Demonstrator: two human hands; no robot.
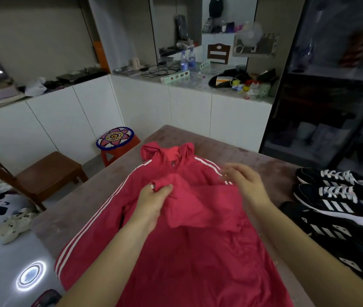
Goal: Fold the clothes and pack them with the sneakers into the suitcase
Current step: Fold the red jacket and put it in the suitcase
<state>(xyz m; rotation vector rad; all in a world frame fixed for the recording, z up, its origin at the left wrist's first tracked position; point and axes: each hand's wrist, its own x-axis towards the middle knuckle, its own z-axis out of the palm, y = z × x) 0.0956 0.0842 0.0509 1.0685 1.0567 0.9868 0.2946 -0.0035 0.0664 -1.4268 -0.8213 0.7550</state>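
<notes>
the red jacket [198,251] with white stripes lies flat on the table [83,209], front up, its hood [167,149] at the far end and its hem running out of view toward the person. one sleeve [202,209] is folded across the chest, while the other lies straight along the jacket's left edge. the left hand [151,202] pinches the cuff [154,186] of the folded sleeve, thumb and fingers closed together on the cloth near the middle of the chest. the right hand [244,185] is over the jacket's striped shoulder where the sleeve turns in; its fingers are bent and a little apart, but they are blurred and i cannot tell whether they hold the cloth or only touch it.

a pair of black sneakers [340,196] with white laces and stripes sits on the table to the right of the jacket, close by but apart from it. just nearer than the shoes lies a black garment [331,235] with white stripes.

beyond the table's left corner stand a red stool [115,137] with a flower-patterned cushion and a low wooden bench [47,171]. white cabinets [189,111] line the walls, with two water bottles [187,58] among clutter on the counter. a dark glass-fronted shelf unit [322,85] stands at the right.
</notes>
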